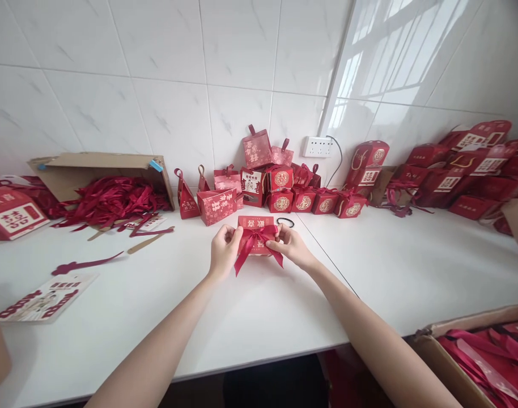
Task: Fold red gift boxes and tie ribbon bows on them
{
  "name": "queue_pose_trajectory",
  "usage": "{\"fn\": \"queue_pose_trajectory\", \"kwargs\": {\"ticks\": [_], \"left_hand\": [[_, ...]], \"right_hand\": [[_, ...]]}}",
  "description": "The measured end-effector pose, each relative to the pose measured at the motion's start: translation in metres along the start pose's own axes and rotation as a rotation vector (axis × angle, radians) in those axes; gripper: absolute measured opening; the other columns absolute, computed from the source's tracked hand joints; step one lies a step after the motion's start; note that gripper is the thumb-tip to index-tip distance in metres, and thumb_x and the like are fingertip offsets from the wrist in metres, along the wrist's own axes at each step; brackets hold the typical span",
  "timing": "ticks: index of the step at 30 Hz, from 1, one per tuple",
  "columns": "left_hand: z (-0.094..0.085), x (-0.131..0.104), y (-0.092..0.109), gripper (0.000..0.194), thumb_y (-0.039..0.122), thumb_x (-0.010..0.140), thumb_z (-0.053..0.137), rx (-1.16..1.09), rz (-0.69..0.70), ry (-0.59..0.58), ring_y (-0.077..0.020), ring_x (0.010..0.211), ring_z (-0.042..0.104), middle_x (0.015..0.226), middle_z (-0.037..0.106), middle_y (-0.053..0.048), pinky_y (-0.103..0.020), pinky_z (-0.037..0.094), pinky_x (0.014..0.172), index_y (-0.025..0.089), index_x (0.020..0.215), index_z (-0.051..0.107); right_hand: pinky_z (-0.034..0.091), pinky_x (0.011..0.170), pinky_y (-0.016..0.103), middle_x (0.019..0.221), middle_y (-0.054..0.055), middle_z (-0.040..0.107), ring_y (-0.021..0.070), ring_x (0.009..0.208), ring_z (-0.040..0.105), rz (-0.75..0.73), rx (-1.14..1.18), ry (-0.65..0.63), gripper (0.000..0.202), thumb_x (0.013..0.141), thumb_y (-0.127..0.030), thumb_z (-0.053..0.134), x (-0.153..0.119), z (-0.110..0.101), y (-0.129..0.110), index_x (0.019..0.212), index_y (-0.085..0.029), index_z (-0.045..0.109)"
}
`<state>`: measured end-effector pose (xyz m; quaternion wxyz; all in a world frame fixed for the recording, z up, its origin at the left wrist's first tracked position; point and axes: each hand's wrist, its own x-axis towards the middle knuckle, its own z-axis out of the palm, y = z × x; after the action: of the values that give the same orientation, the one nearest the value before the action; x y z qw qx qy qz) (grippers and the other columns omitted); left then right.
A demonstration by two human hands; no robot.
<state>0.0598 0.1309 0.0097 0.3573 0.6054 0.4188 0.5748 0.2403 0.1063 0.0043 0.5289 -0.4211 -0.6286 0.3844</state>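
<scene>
Head view looks down on a small red gift box [255,238] standing on the white tabletop [250,317], roughly midway between its left and right edges and nearer the back wall than the front edge. A dark red ribbon [254,245] is tied across the box front, its two tails hanging down toward the front edge. The left hand [223,249] pinches the ribbon's left loop, fingers closed together on it; the right hand [289,245] grips the right loop the same way, fingertips clamped on the ribbon. Both hands rest against the sides of the box.

Just behind the right hand lies a black hair tie [285,222]. Further back, against the tiled wall, stands a cluster of finished red boxes [280,192], some stacked. A wall socket [317,147] sits above them with a cable hanging from it. Toward the back left corner a cardboard carton [93,170] lies tipped on its side, loose red ribbons [114,201] spilling from it. Near the left edge lie flat printed card pieces [46,297], possibly unfolded boxes, though the view distorts them. Along the right side many more red boxes [467,170] are piled. At the front right corner an open carton of ribbons [488,357] shows below the table edge.
</scene>
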Motion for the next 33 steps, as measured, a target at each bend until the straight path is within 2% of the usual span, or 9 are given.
{"fn": "queue_pose_trajectory", "kwargs": {"ticks": [8, 11, 15, 19, 24, 26, 28, 31, 33], "left_hand": [[-0.002, 0.002, -0.002, 0.032, 0.037, 0.08, 0.054, 0.012, 0.009, 0.006, -0.0107, 0.055, 0.036, 0.056, 0.035, 0.005, -0.023, 0.032, 0.056, 0.021, 0.059, 0.036], [-0.001, 0.002, -0.001, 0.032, 0.037, 0.081, 0.054, 0.006, 0.007, 0.009, -0.0107, 0.056, 0.036, 0.057, 0.036, 0.005, -0.023, 0.031, 0.056, 0.021, 0.059, 0.037], [-0.001, 0.003, -0.001, 0.032, 0.037, 0.081, 0.054, 0.003, 0.012, 0.001, -0.0107, 0.055, 0.036, 0.056, 0.035, 0.005, -0.023, 0.031, 0.056, 0.021, 0.059, 0.036], [-0.002, 0.002, -0.003, 0.032, 0.036, 0.081, 0.053, 0.002, 0.031, -0.008, -0.0106, 0.055, 0.036, 0.057, 0.035, 0.005, -0.023, 0.032, 0.056, 0.021, 0.059, 0.036], [0.0, 0.001, -0.005, 0.03, 0.037, 0.082, 0.053, 0.035, 0.06, 0.029, -0.011, 0.058, 0.042, 0.059, 0.04, 0.005, -0.023, 0.036, 0.059, 0.02, 0.062, 0.039], [0.001, -0.001, -0.005, 0.026, 0.035, 0.083, 0.054, 0.09, 0.192, 0.107, -0.0118, 0.063, 0.047, 0.063, 0.046, 0.004, -0.024, 0.04, 0.064, 0.02, 0.065, 0.043], [0.002, -0.004, -0.003, 0.021, 0.031, 0.083, 0.056, 0.176, 0.426, 0.166, -0.0121, 0.066, 0.051, 0.066, 0.05, 0.003, -0.025, 0.042, 0.067, 0.02, 0.068, 0.046], [0.003, -0.009, 0.003, 0.016, 0.023, 0.082, 0.062, 0.309, 0.844, 0.138, -0.0108, 0.061, 0.053, 0.064, 0.054, 0.005, -0.026, 0.042, 0.067, 0.02, 0.072, 0.049], [0.004, -0.012, 0.008, 0.016, 0.019, 0.081, 0.065, 0.342, 1.029, 0.097, -0.0095, 0.058, 0.054, 0.063, 0.057, 0.006, -0.027, 0.042, 0.068, 0.02, 0.075, 0.05]], "right_hand": [[0.05, 0.067, 0.031, 0.086, -0.002, 0.049, 0.0148, 0.078, 0.053, 0.003, 0.092, -0.111, 0.051, 0.063, -0.036, 0.075, -0.003, -0.003, -0.003, 0.091, -0.026, 0.034], [0.053, 0.066, 0.031, 0.097, 0.0, 0.045, 0.0141, 0.08, 0.053, 0.026, 0.089, -0.072, 0.07, 0.061, -0.032, 0.077, -0.005, -0.003, -0.003, 0.113, -0.03, 0.031], [0.054, 0.061, 0.03, 0.125, 0.008, 0.034, 0.013, 0.08, 0.051, 0.052, -0.026, -0.058, 0.093, 0.062, -0.032, 0.077, -0.007, -0.003, -0.003, 0.136, -0.034, 0.021], [0.055, 0.064, 0.031, 0.141, 0.012, 0.023, 0.0183, 0.092, 0.052, -0.022, -0.158, -0.093, 0.101, 0.061, -0.027, 0.077, -0.007, 0.0, 0.0, 0.143, -0.035, 0.017], [0.055, 0.062, 0.032, 0.137, 0.013, 0.034, 0.0196, 0.091, 0.054, -0.065, -0.196, -0.071, 0.099, 0.062, -0.027, 0.075, -0.006, 0.004, 0.005, 0.141, -0.03, 0.016], [0.055, 0.058, 0.031, 0.137, 0.014, 0.034, 0.0181, 0.086, 0.054, -0.117, -0.227, -0.029, 0.098, 0.061, -0.027, 0.075, -0.005, 0.006, 0.008, 0.141, -0.03, 0.018], [0.054, 0.054, 0.029, 0.137, 0.015, 0.034, 0.0173, 0.082, 0.054, -0.185, -0.266, 0.016, 0.097, 0.061, -0.026, 0.075, -0.005, 0.008, 0.011, 0.141, -0.03, 0.019], [0.053, 0.052, 0.028, 0.138, 0.016, 0.031, 0.0191, 0.086, 0.054, -0.321, -0.323, 0.088, 0.095, 0.063, -0.027, 0.075, -0.006, 0.011, 0.012, 0.141, -0.031, 0.02], [0.055, 0.055, 0.03, 0.14, 0.015, 0.028, 0.0202, 0.089, 0.054, -0.407, -0.347, 0.153, 0.096, 0.064, -0.029, 0.075, -0.007, 0.013, 0.011, 0.141, -0.034, 0.018]]}}
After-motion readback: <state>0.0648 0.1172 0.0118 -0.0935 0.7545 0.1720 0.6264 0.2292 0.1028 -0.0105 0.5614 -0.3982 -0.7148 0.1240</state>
